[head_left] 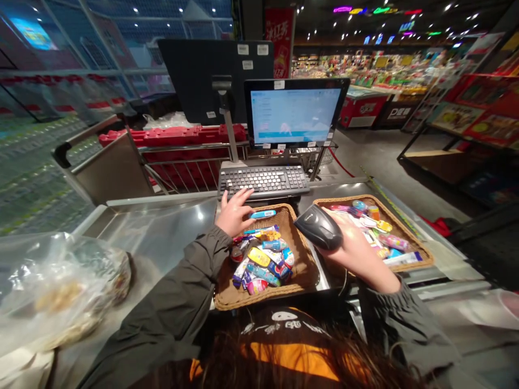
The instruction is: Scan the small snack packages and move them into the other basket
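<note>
A black handheld barcode scanner (320,227) is gripped in my right hand (352,243), its head tilted up and to the left between two wicker baskets. My left hand (234,214) has its fingers spread over the front edge of the black keyboard (263,180). Close to its thumb lies a slim blue packet (263,214) with a white label, at the back of the left wicker basket (302,265); whether the thumb touches it is unclear. Several small colourful packaged goods (263,265) fill that basket. The right basket (424,254) holds more small packages (395,242).
A lit monitor (294,116) stands behind the keyboard, beside a dark screen back (211,75). On the metal counter (170,221), a clear plastic bag (65,286) with contents lies at left. A shopping cart (182,165) stands behind; red shelves (478,116) are at right.
</note>
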The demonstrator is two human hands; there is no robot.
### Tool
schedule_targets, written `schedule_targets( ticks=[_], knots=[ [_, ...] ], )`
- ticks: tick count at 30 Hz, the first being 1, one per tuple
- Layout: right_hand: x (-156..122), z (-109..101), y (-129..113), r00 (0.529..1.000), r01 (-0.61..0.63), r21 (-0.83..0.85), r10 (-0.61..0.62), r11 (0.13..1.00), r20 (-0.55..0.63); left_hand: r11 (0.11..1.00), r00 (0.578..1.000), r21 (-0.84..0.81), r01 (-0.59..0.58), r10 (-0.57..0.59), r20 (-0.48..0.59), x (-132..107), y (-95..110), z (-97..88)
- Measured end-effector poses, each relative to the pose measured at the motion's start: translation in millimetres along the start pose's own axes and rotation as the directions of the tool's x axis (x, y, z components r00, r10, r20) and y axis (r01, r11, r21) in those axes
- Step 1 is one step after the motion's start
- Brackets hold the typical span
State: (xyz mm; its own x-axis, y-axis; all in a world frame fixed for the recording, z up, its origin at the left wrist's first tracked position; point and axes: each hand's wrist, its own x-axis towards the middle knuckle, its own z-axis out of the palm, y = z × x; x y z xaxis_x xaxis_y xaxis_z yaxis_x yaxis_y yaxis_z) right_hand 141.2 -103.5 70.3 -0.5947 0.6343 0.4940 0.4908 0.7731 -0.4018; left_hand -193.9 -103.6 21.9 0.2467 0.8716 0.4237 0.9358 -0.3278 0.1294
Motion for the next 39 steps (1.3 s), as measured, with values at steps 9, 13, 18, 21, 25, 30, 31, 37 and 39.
schedule_targets(
  ticks=[9,13,18,21,25,30,31,37,39],
  knots=[
    [-15.8,3.2,5.9,0.994,-0.103,0.023,0.102,0.994,0.046,0.981,0.963,0.168,0.094,-0.132,0.237,-24.3,-13.2,41.7],
    [-17.5,0.8,9.6,0.989,-0.147,0.063,0.144,0.987,0.045,0.952,0.918,0.29,0.101,-0.202,0.341,-30.2,-13.9,52.1],
    [-15.0,8.4,13.6,0.983,-0.18,0.133,0.175,0.975,0.051,0.916,0.884,0.395,0.069,-0.239,0.401,-35.3,-6.5,60.7],
    [-13.9,19.1,14.4,0.984,-0.174,0.192,0.163,0.966,0.074,0.928,0.867,0.37,0.055,-0.228,0.443,-34.3,-1.2,59.1],
    [-17.4,19.5,19.4,0.975,-0.215,0.232,0.195,0.949,0.106,0.971,0.881,0.241,-0.005,-0.11,0.461,-17.9,15.6,46.8],
    [-40.0,-10.8,42.4,0.957,-0.288,0.176,0.287,0.941,0.035,0.988,0.929,0.052,-0.144,0.117,0.352,29.2,61.1,37.4],
    [-46.8,-18.5,49.4,0.95,-0.308,0.147,0.312,0.94,-0.002,0.984,0.928,0.025,-0.174,0.156,0.339,41.4,71.9,39.6],
    [-85.7,-59.7,83.1,0.878,-0.446,0.073,0.452,0.892,-0.156,0.963,0.885,-0.032,-0.269,0.26,0.386,117.8,140.4,86.5],
    [-94.2,-69.6,88.5,0.853,-0.478,0.074,0.483,0.875,-0.2,0.957,0.873,-0.027,-0.289,0.274,0.404,138.5,163.9,110.9]
  ],
)
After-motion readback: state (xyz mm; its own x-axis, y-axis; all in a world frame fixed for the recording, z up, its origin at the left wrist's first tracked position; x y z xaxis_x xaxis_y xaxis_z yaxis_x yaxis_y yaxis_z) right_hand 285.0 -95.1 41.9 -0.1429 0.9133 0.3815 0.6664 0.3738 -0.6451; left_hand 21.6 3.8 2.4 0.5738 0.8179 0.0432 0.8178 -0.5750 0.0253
